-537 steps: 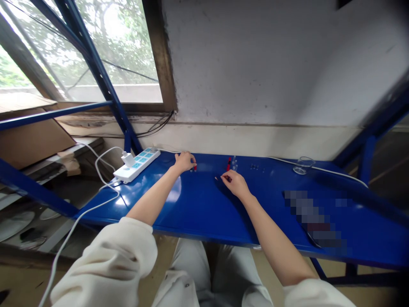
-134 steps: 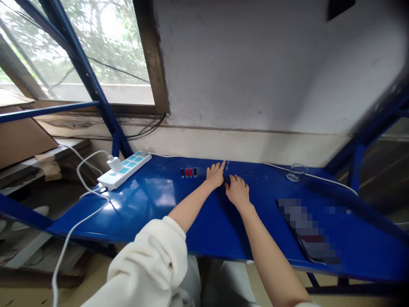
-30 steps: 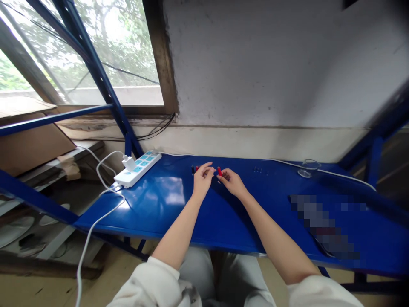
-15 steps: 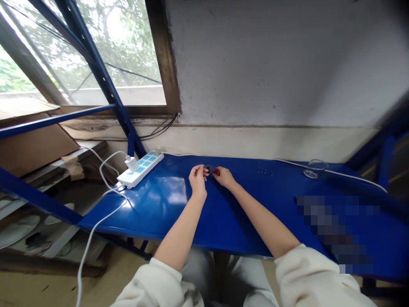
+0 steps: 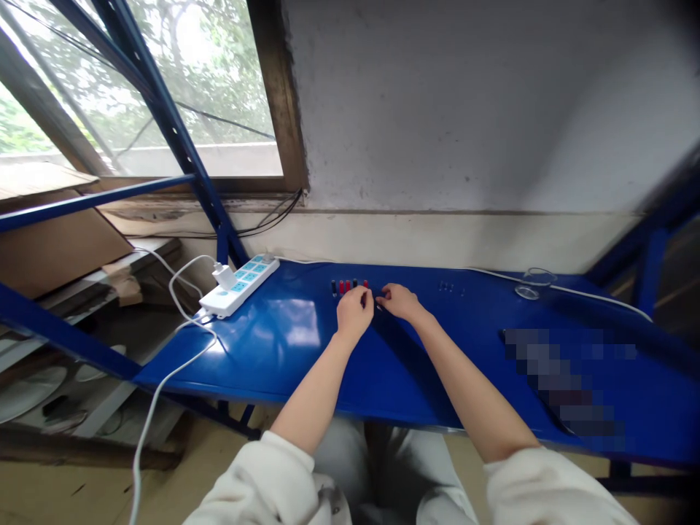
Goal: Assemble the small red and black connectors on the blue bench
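Several small red and black pieces stand in a row on the blue table (image 5: 273, 364), among them a black piece (image 5: 334, 287) at the left end and a red piece (image 5: 342, 286) beside it. Just in front of the row, my left hand (image 5: 355, 312) is closed, its fingertips pinched on something too small to make out. A short gap to its right, my right hand (image 5: 399, 302) has its fingers pressed together; a small dark bit shows at the tips, not clear enough to name.
A white power strip (image 5: 240, 288) with a plugged-in adapter lies at the left, its cable hanging over the edge. Small clear pieces (image 5: 445, 286) and a clear round item (image 5: 527, 292) sit at the back right. A pixelated dark object (image 5: 563, 386) lies at the right.
Both hands have shifted right, and my left hand no longer covers the row of red and black pieces. The fingers of my left hand have closed more.
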The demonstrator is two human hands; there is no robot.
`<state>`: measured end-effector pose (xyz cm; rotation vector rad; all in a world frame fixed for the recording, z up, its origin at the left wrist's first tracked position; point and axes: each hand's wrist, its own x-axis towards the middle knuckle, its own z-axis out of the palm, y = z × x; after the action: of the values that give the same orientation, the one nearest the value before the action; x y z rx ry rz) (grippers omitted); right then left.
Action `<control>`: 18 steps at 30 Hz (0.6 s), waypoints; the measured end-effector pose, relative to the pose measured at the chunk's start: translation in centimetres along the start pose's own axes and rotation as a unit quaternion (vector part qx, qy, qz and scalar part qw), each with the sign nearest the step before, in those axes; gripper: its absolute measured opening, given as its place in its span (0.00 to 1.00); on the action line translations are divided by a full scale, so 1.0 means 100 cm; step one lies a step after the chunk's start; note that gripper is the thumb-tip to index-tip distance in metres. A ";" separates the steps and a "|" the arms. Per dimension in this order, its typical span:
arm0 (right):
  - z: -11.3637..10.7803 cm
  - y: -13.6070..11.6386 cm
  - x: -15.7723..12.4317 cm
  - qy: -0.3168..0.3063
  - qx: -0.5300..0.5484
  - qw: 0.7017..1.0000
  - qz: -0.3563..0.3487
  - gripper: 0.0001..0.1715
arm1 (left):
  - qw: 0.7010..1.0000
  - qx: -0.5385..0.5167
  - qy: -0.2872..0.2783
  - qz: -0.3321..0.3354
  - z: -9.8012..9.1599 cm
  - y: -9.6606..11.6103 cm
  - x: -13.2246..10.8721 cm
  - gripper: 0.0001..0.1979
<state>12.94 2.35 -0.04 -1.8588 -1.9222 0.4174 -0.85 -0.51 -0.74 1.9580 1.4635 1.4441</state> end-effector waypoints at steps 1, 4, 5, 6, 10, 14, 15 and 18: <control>-0.005 0.004 -0.007 0.016 0.010 1.000 0.000 0.14 | 0.999 0.041 -0.021 0.029 0.001 0.002 -0.002 0.10; -0.014 0.015 -0.029 0.085 0.058 0.995 -0.010 0.11 | 0.991 0.103 -0.053 0.067 0.002 0.005 -0.007 0.11; -0.014 0.017 -0.035 0.103 0.070 0.992 -0.015 0.10 | 0.990 0.109 -0.055 0.072 0.002 0.005 -0.007 0.11; -0.014 0.019 -0.040 0.112 0.075 0.991 -0.022 0.10 | 0.989 0.113 -0.056 0.076 0.002 0.005 -0.008 0.11; -0.007 0.019 -0.048 0.106 0.052 0.992 -0.035 0.10 | 0.987 0.121 -0.067 0.084 0.002 0.004 -0.009 0.12; -0.003 0.017 -0.047 0.110 0.043 0.992 -0.039 0.10 | 0.986 0.127 -0.078 0.078 0.004 0.003 -0.011 0.11; -0.003 0.017 -0.046 0.111 0.045 0.992 -0.040 0.10 | 0.985 0.130 -0.080 0.076 0.004 0.003 -0.011 0.12; -0.003 0.018 -0.046 0.110 0.051 0.992 -0.047 0.10 | 0.985 0.134 -0.082 0.075 0.004 0.003 -0.011 0.12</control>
<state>14.70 -2.19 -1.12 -1.6675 -1.7961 0.2643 -0.32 -1.45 -1.36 2.3334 1.5293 1.1556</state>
